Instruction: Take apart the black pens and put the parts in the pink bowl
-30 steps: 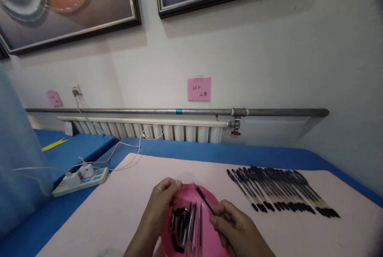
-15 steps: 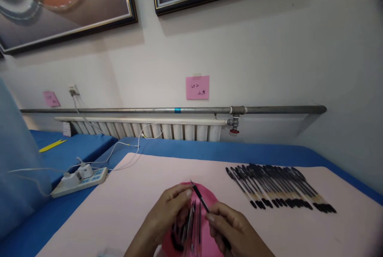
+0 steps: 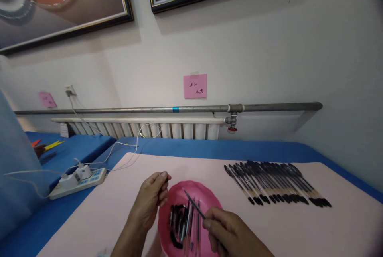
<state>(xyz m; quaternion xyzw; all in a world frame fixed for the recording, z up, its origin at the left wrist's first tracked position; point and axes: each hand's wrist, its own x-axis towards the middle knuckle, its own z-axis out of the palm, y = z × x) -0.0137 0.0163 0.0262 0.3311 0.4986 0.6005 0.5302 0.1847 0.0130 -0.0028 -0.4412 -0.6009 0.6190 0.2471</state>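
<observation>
My right hand [image 3: 229, 231] is closed around a slim pen [image 3: 194, 203], its pointed end tilted up and left over a pink bowl [image 3: 208, 194]. To the left of the bowl's rim is my left hand [image 3: 149, 197], fingers curled and thumb against the forefinger; whatever it pinches, if anything, is too small to make out. Inside the bowl lie several clear pen barrels [image 3: 197, 229] and black pen parts [image 3: 178, 219]. A row of capped black pens [image 3: 272, 183] lies side by side on the pink table cover, to the right.
A white power strip [image 3: 77, 183] with plugs and loose cables lies at the left. Pink sheeting [image 3: 125, 193] covers the blue table [image 3: 179, 147]. Behind are a radiator [image 3: 185, 129] and a pipe with a red valve [image 3: 232, 130]. On the neighbouring table lies a yellow strip [image 3: 54, 145].
My left hand has moved away from the pen, leftward out of the bowl. The pen in my right hand has dipped slightly left. A dark shape and red piece now show on the neighbouring table.
</observation>
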